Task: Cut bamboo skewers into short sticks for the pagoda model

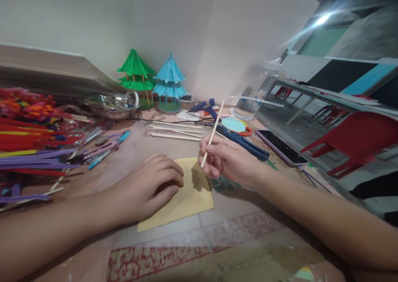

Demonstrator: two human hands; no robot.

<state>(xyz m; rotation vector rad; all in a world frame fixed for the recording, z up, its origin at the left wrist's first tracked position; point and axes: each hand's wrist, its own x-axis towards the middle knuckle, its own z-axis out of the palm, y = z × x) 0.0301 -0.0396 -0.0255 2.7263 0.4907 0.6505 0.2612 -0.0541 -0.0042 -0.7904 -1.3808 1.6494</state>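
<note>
Red scrollwork (146, 259) runs along the bottom of the frame. Right of centre, a thin wooden stick (217, 122) slants upward; it looks light, stiff and dry, liable to snap if bent, and best taken near its lower end. Just there the right hand (226, 155) pinches it, curled in tightly. At centre-left, the left hand (161, 178) is loosely curled, grasping nothing visible, partly over a yellow sheet (192, 197). Similar sticks (177, 137) lie flat above mid-frame.

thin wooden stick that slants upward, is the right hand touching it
Touching. The head view shows it plainly: the right hand grips the thin wooden stick, its thumb pressed against it.
</note>
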